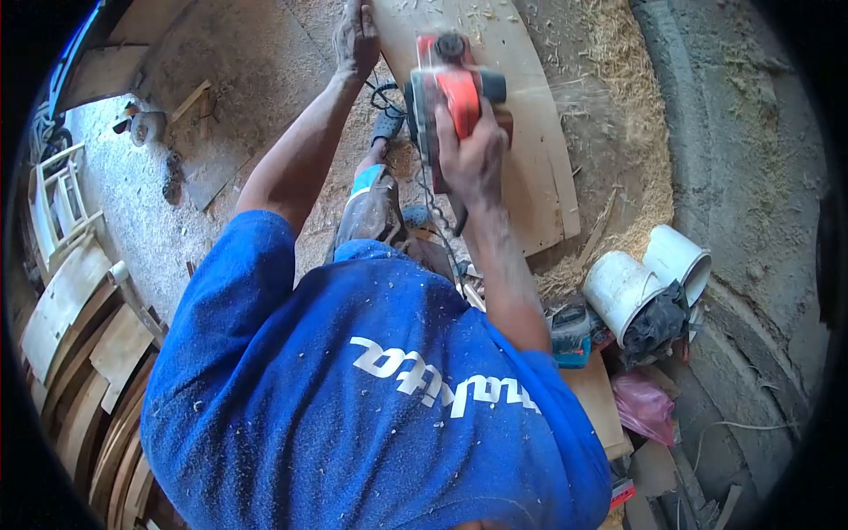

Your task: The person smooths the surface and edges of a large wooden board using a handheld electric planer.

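Observation:
My right hand (475, 159) is closed around the handle of a red and black electric planer (459, 93). The planer rests on a wide, pale wooden board (534, 159) with a curved right edge, and part of the tool is smeared by motion. Up at the top edge of the view, my left hand (356, 42) lies along the board's left edge, its fingers stretched out and partly cut off by the frame. A dark coiled cord (422, 177) trails from the planer down towards my body.
Wood shavings (632, 115) line the floor on the right. Two white buckets (618, 287) lie tipped near a teal power tool (571, 336) and a pink bag (643, 405). Curved wooden pieces (97, 389) are stacked at lower left. A shoe (387, 126) shows beside the board.

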Motion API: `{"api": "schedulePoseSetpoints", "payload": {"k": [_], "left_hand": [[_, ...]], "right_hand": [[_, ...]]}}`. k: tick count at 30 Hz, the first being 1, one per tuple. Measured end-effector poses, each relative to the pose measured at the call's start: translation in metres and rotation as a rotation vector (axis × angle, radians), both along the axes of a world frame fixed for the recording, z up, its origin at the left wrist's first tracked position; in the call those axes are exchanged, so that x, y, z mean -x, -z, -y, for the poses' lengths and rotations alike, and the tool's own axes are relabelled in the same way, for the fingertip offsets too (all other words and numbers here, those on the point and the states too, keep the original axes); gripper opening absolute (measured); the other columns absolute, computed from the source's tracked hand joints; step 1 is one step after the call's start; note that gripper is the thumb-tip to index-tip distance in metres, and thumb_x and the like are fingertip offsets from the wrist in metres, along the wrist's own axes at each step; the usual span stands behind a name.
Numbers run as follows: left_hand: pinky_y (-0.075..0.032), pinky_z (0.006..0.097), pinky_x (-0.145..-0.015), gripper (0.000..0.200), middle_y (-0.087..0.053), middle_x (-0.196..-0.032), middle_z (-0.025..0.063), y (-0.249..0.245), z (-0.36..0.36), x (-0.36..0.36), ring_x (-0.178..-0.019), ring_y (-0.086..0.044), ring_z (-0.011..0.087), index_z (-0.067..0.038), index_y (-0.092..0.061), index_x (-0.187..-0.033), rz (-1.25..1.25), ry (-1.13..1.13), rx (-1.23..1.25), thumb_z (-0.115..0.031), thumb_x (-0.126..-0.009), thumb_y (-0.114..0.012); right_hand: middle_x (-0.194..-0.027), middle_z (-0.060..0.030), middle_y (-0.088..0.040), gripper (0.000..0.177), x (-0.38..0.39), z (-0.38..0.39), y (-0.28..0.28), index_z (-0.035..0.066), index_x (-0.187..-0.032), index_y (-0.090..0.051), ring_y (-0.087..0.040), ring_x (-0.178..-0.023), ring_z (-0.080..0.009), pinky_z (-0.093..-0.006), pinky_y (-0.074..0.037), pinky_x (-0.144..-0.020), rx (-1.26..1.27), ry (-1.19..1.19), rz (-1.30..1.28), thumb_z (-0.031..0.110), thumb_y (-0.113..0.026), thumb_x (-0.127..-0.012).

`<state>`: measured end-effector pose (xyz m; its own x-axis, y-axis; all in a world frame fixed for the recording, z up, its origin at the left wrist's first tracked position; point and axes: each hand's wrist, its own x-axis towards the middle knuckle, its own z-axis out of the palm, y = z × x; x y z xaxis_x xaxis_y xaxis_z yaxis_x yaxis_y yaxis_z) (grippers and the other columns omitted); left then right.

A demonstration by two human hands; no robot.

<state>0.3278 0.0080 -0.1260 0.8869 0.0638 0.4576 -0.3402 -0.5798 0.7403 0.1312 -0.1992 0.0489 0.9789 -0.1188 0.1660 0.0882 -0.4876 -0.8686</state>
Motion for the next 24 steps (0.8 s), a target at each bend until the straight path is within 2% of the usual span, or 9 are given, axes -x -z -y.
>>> {"api": "schedulePoseSetpoints", "payload": {"k": [1,4,9,13,16,17,19,22,24], "left_hand": [[-0.036,0.0447,-0.120,0.053,-0.046,-0.154,0.0290,-0.055,0.012,0.017,-0.143,-0.046,0.0410,0.003,-0.045,-0.152,-0.227,-0.077,0.104,-0.027,-0.108,-0.043],[-0.039,0.0441,-0.118,0.054,-0.043,-0.155,0.0305,-0.061,0.000,0.008,-0.143,-0.045,0.0444,0.004,-0.046,-0.151,-0.242,-0.137,0.273,-0.028,-0.108,-0.043],[-0.031,0.0458,-0.123,0.057,-0.041,-0.156,0.0309,-0.059,-0.005,-0.015,-0.147,-0.039,0.0431,0.005,-0.041,-0.153,-0.051,-0.217,0.085,-0.020,-0.102,-0.045],[-0.030,0.0461,-0.124,0.063,-0.040,-0.158,0.0312,-0.046,0.026,-0.014,-0.150,-0.035,0.0414,0.005,-0.037,-0.155,-0.134,-0.182,-0.046,-0.015,-0.096,-0.048],[-0.025,0.0469,-0.126,0.072,-0.036,-0.160,0.0306,-0.028,0.043,-0.008,-0.153,-0.030,0.0397,0.007,-0.033,-0.156,-0.052,-0.161,-0.584,-0.012,-0.089,-0.051],[-0.025,0.0469,-0.126,0.072,-0.036,-0.160,0.0306,-0.025,0.044,-0.010,-0.153,-0.030,0.0397,0.007,-0.033,-0.156,-0.051,-0.154,-0.586,-0.012,-0.089,-0.051],[-0.018,0.0474,-0.128,0.075,-0.033,-0.162,0.0290,-0.021,0.044,-0.015,-0.156,-0.023,0.0382,0.010,-0.028,-0.157,-0.095,-0.141,-0.429,-0.014,-0.088,-0.050],[-0.018,0.0461,-0.129,0.075,-0.033,-0.163,0.0285,-0.026,0.044,-0.014,-0.156,-0.023,0.0395,0.011,-0.027,-0.157,-0.070,-0.140,-0.435,-0.015,-0.090,-0.048],[-0.019,0.0449,-0.129,0.073,-0.032,-0.163,0.0277,-0.036,0.050,-0.008,-0.156,-0.023,0.0396,0.010,-0.028,-0.157,-0.087,-0.126,-0.404,-0.016,-0.092,-0.048]], "right_hand": [[-0.094,-0.0239,-0.073,0.038,-0.026,-0.007,0.002,-0.002,-0.117,-0.064,-0.072,-0.089,-0.0444,-0.0483,-0.056,-0.078,-0.022,-0.006,0.044,0.031,-0.067,-0.097],[-0.092,-0.0232,-0.073,0.039,-0.110,-0.026,0.015,-0.001,-0.110,-0.067,-0.072,-0.087,-0.0436,-0.0476,-0.056,-0.077,-0.014,-0.046,0.179,0.036,-0.069,-0.095],[-0.087,-0.0299,-0.069,0.042,-0.165,-0.037,0.008,-0.003,-0.104,-0.066,-0.071,-0.087,-0.0451,-0.0536,-0.054,-0.071,0.197,-0.021,0.094,0.039,-0.066,-0.097],[-0.099,-0.0244,-0.073,0.042,-0.071,-0.006,0.017,-0.002,-0.116,-0.065,-0.072,-0.092,-0.0423,-0.0474,-0.057,-0.080,0.071,0.006,0.144,0.035,-0.069,-0.095],[-0.118,-0.0238,-0.071,0.039,0.049,0.019,0.001,-0.006,-0.130,-0.059,-0.071,-0.108,-0.0337,-0.0414,-0.055,-0.090,-0.054,0.066,0.012,0.016,-0.068,-0.099],[-0.116,-0.0273,-0.070,0.050,0.089,0.028,-0.009,-0.010,-0.133,-0.054,-0.072,-0.107,-0.0368,-0.0435,-0.057,-0.088,-0.036,0.090,-0.111,0.023,-0.069,-0.098],[-0.110,-0.0243,-0.071,0.046,0.184,0.044,0.002,-0.007,-0.127,-0.059,-0.072,-0.099,-0.0355,-0.0436,-0.056,-0.086,0.027,0.266,-0.293,0.024,-0.072,-0.096],[-0.104,-0.0224,-0.071,0.043,0.275,0.056,-0.007,-0.005,-0.123,-0.063,-0.072,-0.093,-0.0355,-0.0442,-0.056,-0.083,-0.007,0.400,-0.458,0.025,-0.074,-0.093],[-0.077,-0.0125,-0.068,0.034,0.284,0.063,-0.011,-0.004,-0.113,-0.065,-0.069,-0.067,-0.0265,-0.0410,-0.055,-0.068,0.102,0.354,-0.361,0.023,-0.073,-0.094]]}}
